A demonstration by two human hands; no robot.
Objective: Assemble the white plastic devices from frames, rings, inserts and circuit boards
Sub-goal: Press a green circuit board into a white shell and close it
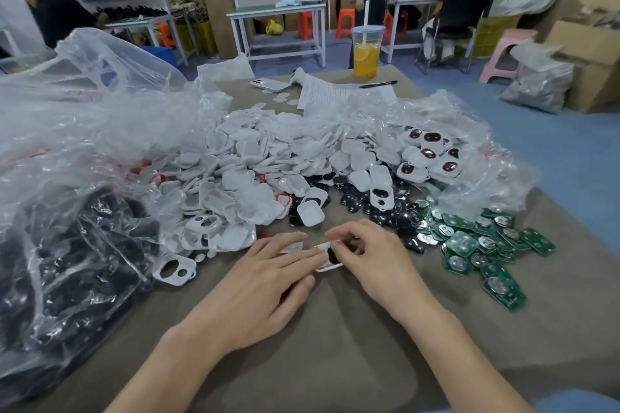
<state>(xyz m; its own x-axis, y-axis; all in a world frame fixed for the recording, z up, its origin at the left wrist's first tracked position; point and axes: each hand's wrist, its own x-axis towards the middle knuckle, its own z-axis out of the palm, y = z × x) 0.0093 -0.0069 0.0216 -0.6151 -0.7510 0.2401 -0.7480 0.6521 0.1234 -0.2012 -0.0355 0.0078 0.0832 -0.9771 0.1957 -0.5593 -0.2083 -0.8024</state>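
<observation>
Both hands meet on one white frame point(327, 256): the left hand point(268, 282) presses it flat, the right hand point(372, 258) pinches its edge (a black insert sits inside). Just right of the frame lie green circuit boards point(483, 245); behind it, the white shell heap point(255, 157).

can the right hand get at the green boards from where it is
Probably yes: the green boards lie loose just beside the right hand, nothing between, though it holds a white frame now.
</observation>
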